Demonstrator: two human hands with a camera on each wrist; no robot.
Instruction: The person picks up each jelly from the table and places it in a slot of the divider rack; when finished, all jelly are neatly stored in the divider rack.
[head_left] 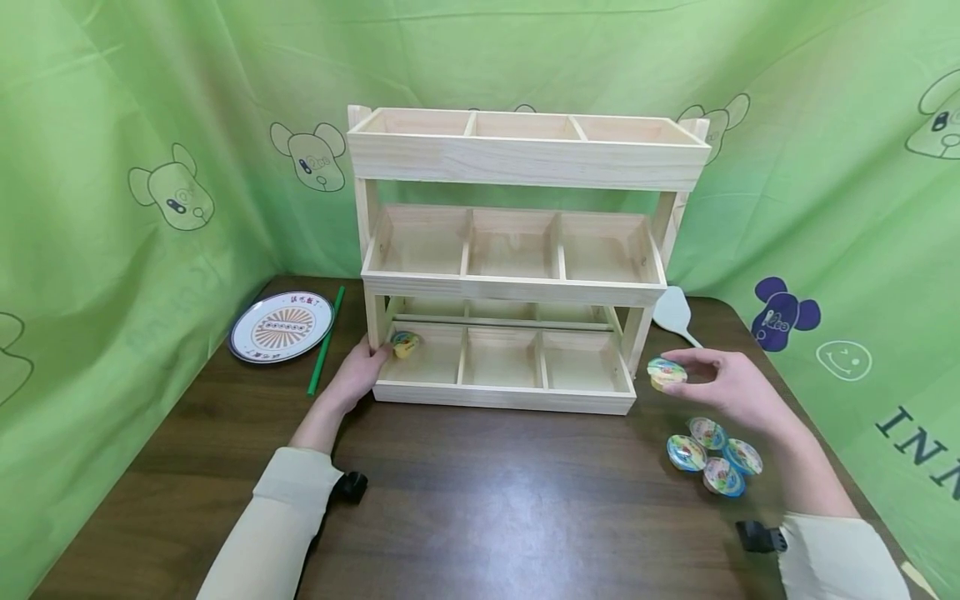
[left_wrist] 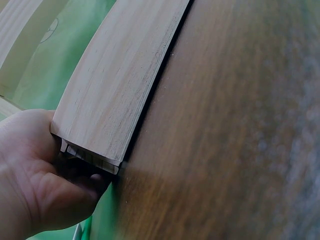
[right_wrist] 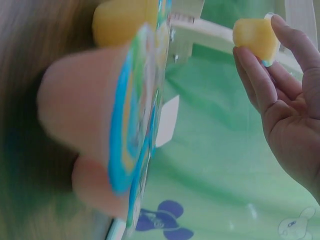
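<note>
Left fingers [head_left: 382, 354] grip the wooden rack [head_left: 513, 288]; the raised right hand's fingers [right_wrist: 261, 82] pinch a yellow cup [right_wrist: 251, 38].

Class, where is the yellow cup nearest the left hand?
In the head view, the yellow cup sits in the bottom-left compartment of the wooden rack, just right of the left hand.
</note>
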